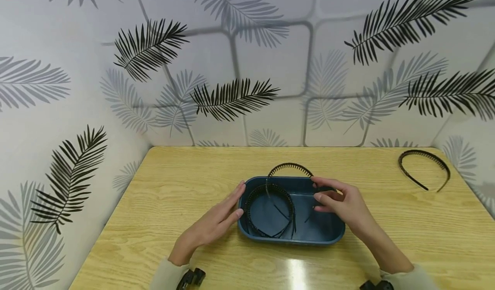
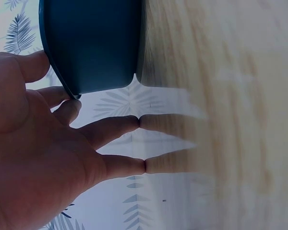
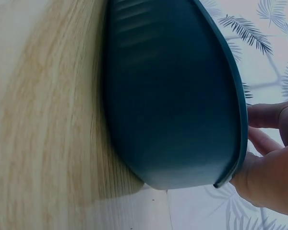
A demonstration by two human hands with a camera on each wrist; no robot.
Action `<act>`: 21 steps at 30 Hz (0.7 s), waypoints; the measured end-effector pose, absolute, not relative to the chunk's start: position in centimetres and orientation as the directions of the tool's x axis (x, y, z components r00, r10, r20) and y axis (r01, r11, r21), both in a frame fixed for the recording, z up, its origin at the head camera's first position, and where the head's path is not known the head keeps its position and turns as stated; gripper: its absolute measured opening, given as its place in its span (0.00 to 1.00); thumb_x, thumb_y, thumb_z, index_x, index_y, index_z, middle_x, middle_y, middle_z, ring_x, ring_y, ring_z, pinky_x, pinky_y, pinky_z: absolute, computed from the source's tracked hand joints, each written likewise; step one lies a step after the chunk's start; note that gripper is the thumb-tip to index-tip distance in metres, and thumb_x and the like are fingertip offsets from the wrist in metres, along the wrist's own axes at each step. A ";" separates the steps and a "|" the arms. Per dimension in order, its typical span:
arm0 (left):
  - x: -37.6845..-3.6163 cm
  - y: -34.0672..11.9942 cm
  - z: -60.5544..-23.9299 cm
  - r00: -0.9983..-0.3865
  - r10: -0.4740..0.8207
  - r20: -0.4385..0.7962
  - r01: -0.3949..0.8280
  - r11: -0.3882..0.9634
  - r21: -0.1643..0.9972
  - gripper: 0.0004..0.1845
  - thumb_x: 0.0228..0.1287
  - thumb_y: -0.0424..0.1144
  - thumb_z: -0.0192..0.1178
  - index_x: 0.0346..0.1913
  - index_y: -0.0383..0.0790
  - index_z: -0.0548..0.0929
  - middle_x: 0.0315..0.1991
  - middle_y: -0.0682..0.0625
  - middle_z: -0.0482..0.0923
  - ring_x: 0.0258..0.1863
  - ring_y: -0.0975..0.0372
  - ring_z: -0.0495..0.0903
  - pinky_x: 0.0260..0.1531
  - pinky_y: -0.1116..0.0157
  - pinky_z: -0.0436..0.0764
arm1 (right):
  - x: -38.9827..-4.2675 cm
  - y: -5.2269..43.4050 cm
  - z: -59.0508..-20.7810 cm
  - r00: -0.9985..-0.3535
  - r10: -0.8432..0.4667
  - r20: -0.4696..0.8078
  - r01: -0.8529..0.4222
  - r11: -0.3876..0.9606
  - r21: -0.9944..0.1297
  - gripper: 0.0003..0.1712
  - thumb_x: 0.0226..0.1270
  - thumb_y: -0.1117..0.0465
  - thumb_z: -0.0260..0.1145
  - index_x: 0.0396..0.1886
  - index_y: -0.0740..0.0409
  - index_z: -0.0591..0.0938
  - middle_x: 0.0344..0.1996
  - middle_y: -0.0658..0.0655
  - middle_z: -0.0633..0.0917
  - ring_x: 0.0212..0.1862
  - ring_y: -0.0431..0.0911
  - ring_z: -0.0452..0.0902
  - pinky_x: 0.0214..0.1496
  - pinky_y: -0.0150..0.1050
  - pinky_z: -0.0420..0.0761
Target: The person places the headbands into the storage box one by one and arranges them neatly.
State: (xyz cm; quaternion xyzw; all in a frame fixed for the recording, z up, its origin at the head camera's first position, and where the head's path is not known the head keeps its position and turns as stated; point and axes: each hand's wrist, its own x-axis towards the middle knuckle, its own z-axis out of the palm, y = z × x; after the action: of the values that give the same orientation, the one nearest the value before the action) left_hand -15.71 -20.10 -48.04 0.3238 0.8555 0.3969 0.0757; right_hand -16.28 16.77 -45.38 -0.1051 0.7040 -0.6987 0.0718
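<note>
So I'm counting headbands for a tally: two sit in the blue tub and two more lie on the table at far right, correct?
Not quite. The head view shows only one headband on the table at far right. The two in the blue tub are right.

Dark blue oval plastic tub [image 1: 328, 234], centre of frame, upright, two black toothed plastic headbands [image 1: 270, 195] propped inside it

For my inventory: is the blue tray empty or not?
Not empty: the blue tray holds two black headbands.
</note>
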 end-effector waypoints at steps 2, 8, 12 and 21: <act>-15.7 -20.1 -48.0 -0.779 0.614 0.127 0.494 0.475 0.728 0.34 0.85 0.43 0.45 0.84 0.40 0.45 0.84 0.48 0.39 0.82 0.56 0.41 0.78 0.52 0.50 | -16.2 16.6 -45.4 -0.967 -0.250 0.051 -0.052 -0.001 -0.999 0.28 0.72 0.69 0.68 0.69 0.71 0.75 0.59 0.61 0.80 0.46 0.48 0.86 0.44 0.46 0.88; -15.8 -20.1 -48.1 -0.779 0.612 0.135 0.500 0.477 0.723 0.34 0.85 0.43 0.46 0.84 0.39 0.46 0.84 0.49 0.39 0.82 0.55 0.41 0.78 0.52 0.50 | -16.2 15.8 -45.4 -0.959 -0.273 0.074 -0.078 0.002 -0.997 0.28 0.71 0.71 0.68 0.69 0.73 0.75 0.58 0.67 0.79 0.46 0.50 0.86 0.44 0.47 0.88; -15.8 -20.1 -47.9 -0.778 0.614 0.133 0.498 0.474 0.726 0.34 0.85 0.43 0.46 0.84 0.39 0.45 0.83 0.51 0.38 0.82 0.56 0.41 0.78 0.52 0.50 | -16.2 15.2 -45.6 -0.955 -0.287 0.079 -0.087 0.015 -0.996 0.28 0.71 0.72 0.67 0.68 0.74 0.75 0.59 0.72 0.76 0.45 0.51 0.86 0.43 0.47 0.88; -15.8 -20.1 -48.0 -0.775 0.617 0.134 0.507 0.481 0.715 0.34 0.85 0.44 0.45 0.84 0.39 0.45 0.83 0.51 0.38 0.82 0.58 0.41 0.78 0.53 0.50 | -16.0 14.3 -46.2 -0.946 -0.320 0.046 -0.063 0.044 -0.997 0.27 0.71 0.72 0.67 0.68 0.70 0.77 0.63 0.74 0.74 0.51 0.57 0.85 0.43 0.47 0.88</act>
State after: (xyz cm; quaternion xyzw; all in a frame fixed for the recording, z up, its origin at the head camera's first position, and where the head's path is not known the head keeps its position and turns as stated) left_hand -15.82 -20.14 -48.04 0.3275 0.8577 0.3899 0.0707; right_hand -15.99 14.27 -46.16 -0.1336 0.7162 -0.6784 0.0948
